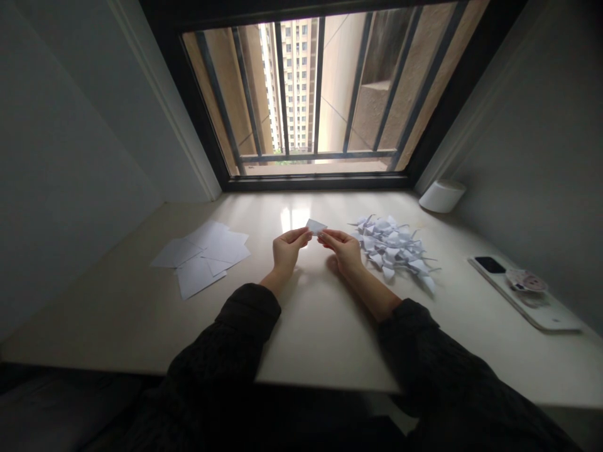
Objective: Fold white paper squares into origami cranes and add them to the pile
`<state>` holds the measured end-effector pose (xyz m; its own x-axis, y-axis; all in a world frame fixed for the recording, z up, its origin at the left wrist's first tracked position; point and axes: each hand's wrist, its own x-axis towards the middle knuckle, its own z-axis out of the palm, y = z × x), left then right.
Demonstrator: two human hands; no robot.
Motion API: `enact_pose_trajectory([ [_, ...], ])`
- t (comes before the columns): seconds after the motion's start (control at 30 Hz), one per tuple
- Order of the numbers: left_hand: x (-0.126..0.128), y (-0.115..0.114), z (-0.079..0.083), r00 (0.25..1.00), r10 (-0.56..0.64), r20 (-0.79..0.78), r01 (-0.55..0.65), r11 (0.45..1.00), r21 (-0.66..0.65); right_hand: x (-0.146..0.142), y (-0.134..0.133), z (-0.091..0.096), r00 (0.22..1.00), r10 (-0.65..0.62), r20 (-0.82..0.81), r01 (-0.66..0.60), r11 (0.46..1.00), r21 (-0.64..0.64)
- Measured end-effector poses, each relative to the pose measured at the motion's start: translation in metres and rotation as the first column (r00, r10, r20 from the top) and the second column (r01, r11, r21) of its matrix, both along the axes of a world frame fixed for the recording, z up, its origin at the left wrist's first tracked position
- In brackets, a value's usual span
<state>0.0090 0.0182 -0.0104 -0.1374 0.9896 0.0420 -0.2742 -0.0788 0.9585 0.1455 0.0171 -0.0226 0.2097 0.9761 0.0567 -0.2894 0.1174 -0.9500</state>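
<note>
A small folded piece of white paper [316, 226] is held up between my two hands, over the middle of the pale sill. My left hand [288, 250] pinches its left side between thumb and fingers. On the other side, my right hand [343, 250] grips the right corner the same way. Just right of that hand lies a heap of folded paper cranes [393, 245] with thin pointed ends. Flat white paper sheets [207, 251] overlap in a loose pile to the left. The paper's lower edge is partly hidden by my fingertips.
A phone [522, 295] with a round grip on its back lies at the right. A white cylindrical object [441, 196] sits in the far right corner. Behind the sill [320, 339] is a dark-framed window [315, 183] with bars outside; walls rise on both sides.
</note>
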Motion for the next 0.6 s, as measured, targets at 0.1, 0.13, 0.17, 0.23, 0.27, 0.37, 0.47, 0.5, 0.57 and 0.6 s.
enact_pose_trajectory([
  [0.1,0.0003,-0.0007,0.0006,1.000,-0.001,0.016,0.001,1.000,-0.012,-0.0006,0.0007,-0.0010,1.000,-0.008,-0.019,0.008,1.000,0.006],
  [0.13,0.0005,-0.0009,0.0007,1.000,-0.003,0.026,0.003,1.000,-0.018,-0.0007,0.0009,-0.0012,1.000,-0.008,-0.025,0.008,1.000,0.006],
  [0.17,0.0006,-0.0010,0.0008,0.999,-0.005,0.037,0.006,1.000,-0.024,-0.0007,0.0011,-0.0014,1.000,-0.005,-0.030,0.005,1.000,0.006],
  [0.23,0.0008,-0.0009,0.0006,0.998,-0.013,0.061,0.015,0.999,-0.037,-0.0005,0.0016,-0.0017,0.999,0.002,-0.037,-0.002,1.000,0.006],
  [0.27,0.0009,-0.0008,0.0004,0.997,-0.018,0.071,0.021,0.999,-0.042,-0.0005,0.0019,-0.0020,0.999,0.004,-0.042,-0.004,1.000,0.006],
  [0.37,0.0008,-0.0003,-0.0007,0.996,-0.028,0.084,0.032,0.998,-0.047,-0.0004,0.0026,-0.0031,0.999,0.006,-0.054,-0.006,1.000,0.007],
  [0.47,0.0001,0.0001,-0.0012,0.998,-0.025,0.063,0.027,0.999,-0.035,-0.0005,0.0031,-0.0038,0.999,0.012,-0.050,-0.012,1.000,0.007],
  [0.5,-0.0002,0.0001,-0.0012,0.999,-0.021,0.038,0.022,1.000,-0.022,-0.0005,0.0031,-0.0038,0.999,0.015,-0.047,-0.015,1.000,0.006],
  [0.57,-0.0007,-0.0002,-0.0009,0.999,-0.012,-0.034,0.013,1.000,0.017,-0.0001,0.0029,-0.0032,0.999,0.015,-0.042,-0.014,1.000,0.006],
  [0.6,-0.0009,-0.0004,-0.0008,0.997,-0.013,-0.074,0.016,0.999,0.039,0.0001,0.0027,-0.0027,0.999,0.012,-0.039,-0.012,1.000,0.007],
])
